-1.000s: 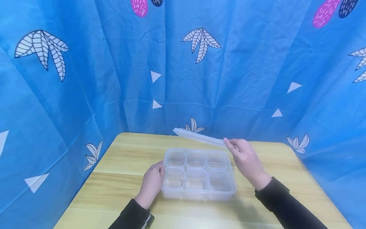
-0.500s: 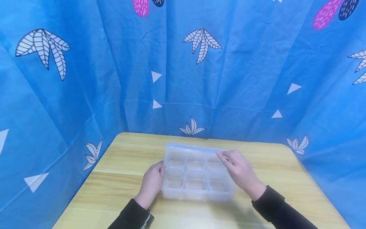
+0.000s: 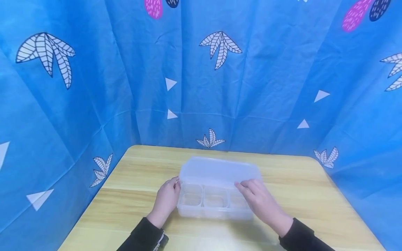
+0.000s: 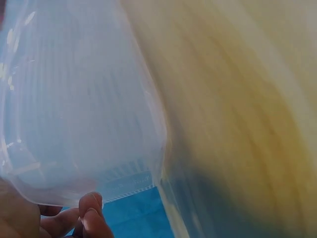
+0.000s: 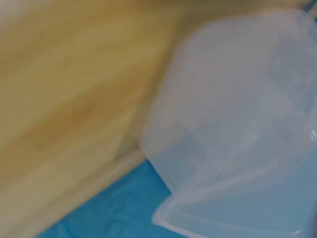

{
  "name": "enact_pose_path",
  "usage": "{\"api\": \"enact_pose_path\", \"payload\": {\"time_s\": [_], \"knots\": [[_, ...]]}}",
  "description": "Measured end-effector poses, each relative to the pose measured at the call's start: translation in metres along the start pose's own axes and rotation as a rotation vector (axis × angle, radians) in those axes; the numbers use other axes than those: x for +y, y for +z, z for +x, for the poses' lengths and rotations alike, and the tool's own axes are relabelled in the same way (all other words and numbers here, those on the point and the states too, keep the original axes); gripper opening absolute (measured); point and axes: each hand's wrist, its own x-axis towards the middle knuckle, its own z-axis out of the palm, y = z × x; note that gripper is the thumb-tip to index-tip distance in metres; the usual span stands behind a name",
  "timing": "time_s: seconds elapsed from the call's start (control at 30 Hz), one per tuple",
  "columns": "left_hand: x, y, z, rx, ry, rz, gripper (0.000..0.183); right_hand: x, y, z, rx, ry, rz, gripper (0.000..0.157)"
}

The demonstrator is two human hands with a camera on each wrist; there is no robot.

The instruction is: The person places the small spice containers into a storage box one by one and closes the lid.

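A translucent plastic storage box [image 3: 216, 213] with several inner compartments sits on the table. My left hand [image 3: 165, 198] grips its left end; in the left wrist view the fingertips [image 4: 91, 210] curl at the rim of the box wall [image 4: 84, 109]. Over the back row of compartments lies the matching frosted lid [image 3: 216, 170], tilted, its front edge across the middle of the box. My right hand [image 3: 259, 202] pinches that lid near its front right corner. The front compartments still show uncovered. In the right wrist view, the lid [image 5: 242, 218] angles off the box's right end [image 5: 213, 109].
The wooden table [image 3: 125, 212] has rounded far corners and extends to both sides of the box. A blue patterned curtain [image 3: 267, 87] hangs close behind it and along its sides.
The right hand has brought the lid down and toward me, from raised above the back of the box to covering its rear row. The left hand stays at the box's left end.
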Motion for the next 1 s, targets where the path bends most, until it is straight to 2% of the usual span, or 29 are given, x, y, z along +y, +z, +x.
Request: {"api": "enact_pose_path", "payload": {"time_s": [0.27,0.5,0.67,0.8,1.0], "knots": [[-0.005,-0.002,0.003,-0.017,-0.002,-0.052,0.035,-0.010,0.005,-0.013,-0.057,0.034,0.041,0.041],[-0.005,-0.005,0.003,-0.033,-0.032,-0.099,0.035,-0.018,0.008,-0.019,-0.104,0.070,0.053,0.044],[-0.005,-0.006,0.003,-0.044,-0.028,-0.123,0.035,-0.021,0.011,-0.023,-0.127,0.075,0.055,0.040],[-0.007,-0.008,0.002,-0.068,-0.020,-0.151,0.036,-0.022,0.012,-0.026,-0.134,0.077,0.052,0.040],[-0.012,-0.010,0.001,-0.114,-0.045,-0.161,0.041,-0.022,0.014,-0.030,-0.132,0.094,0.043,0.045]]}}
